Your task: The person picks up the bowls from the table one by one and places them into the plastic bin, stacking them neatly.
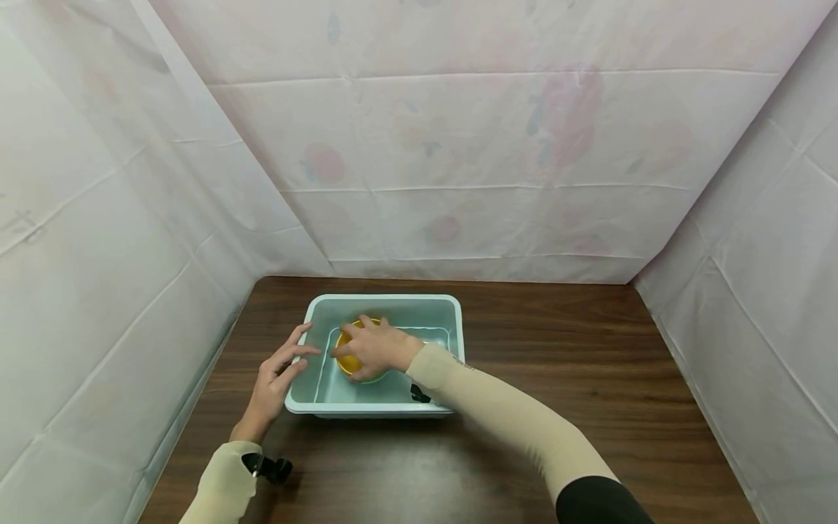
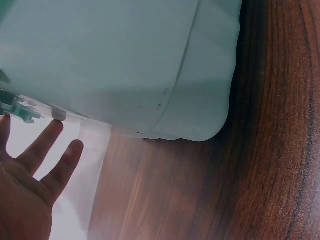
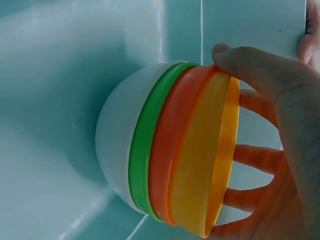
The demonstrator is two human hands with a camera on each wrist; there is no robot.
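A light blue-green plastic basin (image 1: 366,410) stands on the table with a stack of nested bowls in it. In the right wrist view the yellow bowl (image 3: 197,155) is innermost, then an orange bowl (image 3: 167,145), a green bowl (image 3: 141,155) and a whitish bowl (image 3: 117,135) outermost. My right hand (image 1: 378,348) spans the stack from above, gripping it at the rim with thumb and spread fingers. At the basin's left rim, my left hand (image 1: 271,382) has its fingers extended, fingertips right at the edge. The left wrist view shows these fingers (image 2: 65,160) beside the basin's outer wall.
The brown wooden table (image 1: 556,349) extends to the right and in front of the basin. White patterned sheeting (image 1: 445,167) hangs behind the table and along both sides. Small black devices (image 1: 275,469) are worn at the wrists.
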